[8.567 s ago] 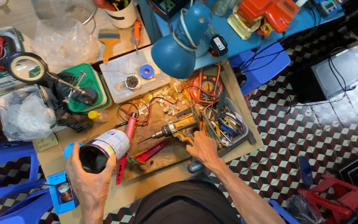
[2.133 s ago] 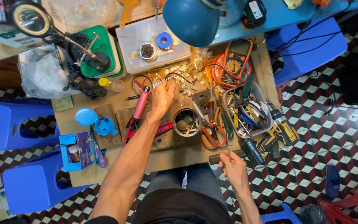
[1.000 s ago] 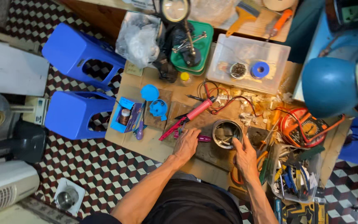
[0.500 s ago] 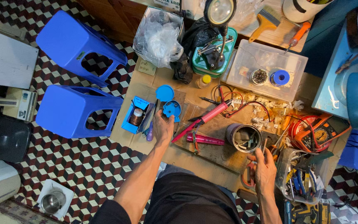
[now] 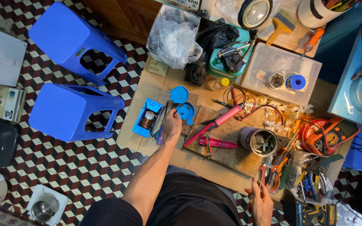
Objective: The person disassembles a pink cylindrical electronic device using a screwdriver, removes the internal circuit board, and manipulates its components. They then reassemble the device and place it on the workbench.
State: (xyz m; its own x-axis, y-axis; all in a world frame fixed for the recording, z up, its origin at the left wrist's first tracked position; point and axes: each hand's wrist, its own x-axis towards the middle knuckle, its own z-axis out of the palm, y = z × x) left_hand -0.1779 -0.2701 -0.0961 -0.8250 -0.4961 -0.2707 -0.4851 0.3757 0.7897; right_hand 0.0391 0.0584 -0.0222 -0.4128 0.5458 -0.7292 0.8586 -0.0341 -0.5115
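My left hand (image 5: pixel 171 125) reaches over the cardboard-covered table (image 5: pixel 147 144), its fingers curled around a slim purple-handled tool (image 5: pixel 160 137). The tool lies between a small blue box (image 5: pixel 146 119) holding a wire spool and a blue round cup (image 5: pixel 186 111). A blue lid (image 5: pixel 179 94) sits just behind the cup. My right hand (image 5: pixel 261 203) hovers at the table's near edge with fingers apart and nothing in it, just below red-handled pliers (image 5: pixel 268 173).
A metal can (image 5: pixel 264 142) of parts, a pink soldering iron (image 5: pixel 221 121), a pink cutter (image 5: pixel 218 143), an orange multimeter (image 5: pixel 334 136) and a tray of hand tools (image 5: pixel 311 184) crowd the table's right. Two blue stools (image 5: pixel 74 111) stand left on the checkered floor.
My left hand has stayed by the blue box and settled onto the purple-handled tool. My right hand has drawn back from the pliers toward the table's near edge.
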